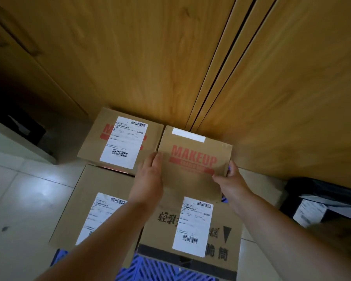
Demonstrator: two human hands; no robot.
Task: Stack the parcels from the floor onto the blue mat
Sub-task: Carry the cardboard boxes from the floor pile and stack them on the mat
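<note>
Four cardboard parcels are showing near the wooden cabinet doors (170, 57). Both hands are gripping the MAKEUP parcel (193, 159): the left hand (148, 179) is lying along its left edge with fingers extended, and the right hand (231, 179) is pinching its near right corner. A labelled MAKEUP parcel (120, 140) is sitting just beside it to the left. Two larger labelled parcels (101, 209) (193, 226) are lying nearer, over the blue mat (160, 268), which is peeking out at the bottom.

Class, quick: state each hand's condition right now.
Left hand: flat against the MAKEUP box's left side.
Right hand: grips its right corner.
</note>
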